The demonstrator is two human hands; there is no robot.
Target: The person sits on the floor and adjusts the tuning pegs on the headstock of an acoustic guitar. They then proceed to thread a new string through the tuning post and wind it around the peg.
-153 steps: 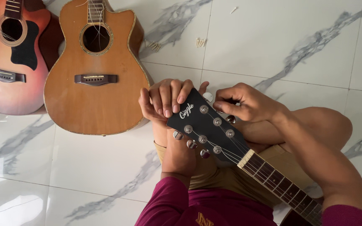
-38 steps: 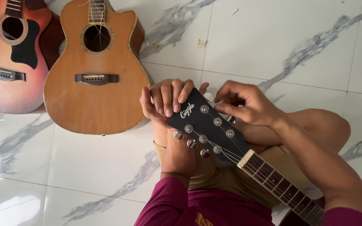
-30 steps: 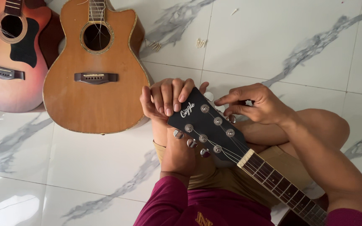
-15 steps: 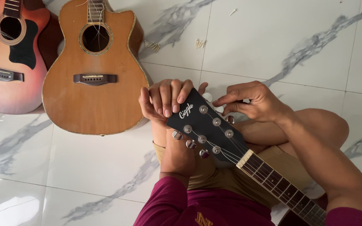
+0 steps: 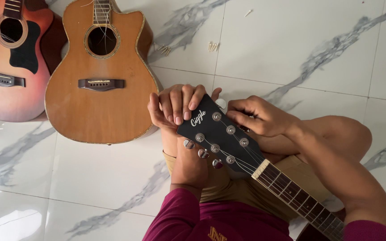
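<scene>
A black guitar headstock [image 5: 220, 129] with silver tuning posts lies across my lap, its neck [image 5: 300, 196] running down to the right. My left hand [image 5: 175, 107] wraps over the top end of the headstock, fingers curled on its face. My right hand [image 5: 258, 116] pinches a tuning peg on the headstock's right edge. Thin strings run from the posts down to the white nut. Silver tuning pegs [image 5: 202, 153] stick out on the left edge.
A natural-wood acoustic guitar [image 5: 99, 80] lies on the marble-patterned tile floor [image 5: 291, 40] at upper left. A red sunburst guitar [image 5: 10, 62] lies beside it at the far left. Small pale bridge pins [image 5: 211, 46] are scattered on the tiles beyond.
My right hand shifted slightly along the headstock's right edge, fingers turning at a peg. The left hand and the headstock have stayed in place.
</scene>
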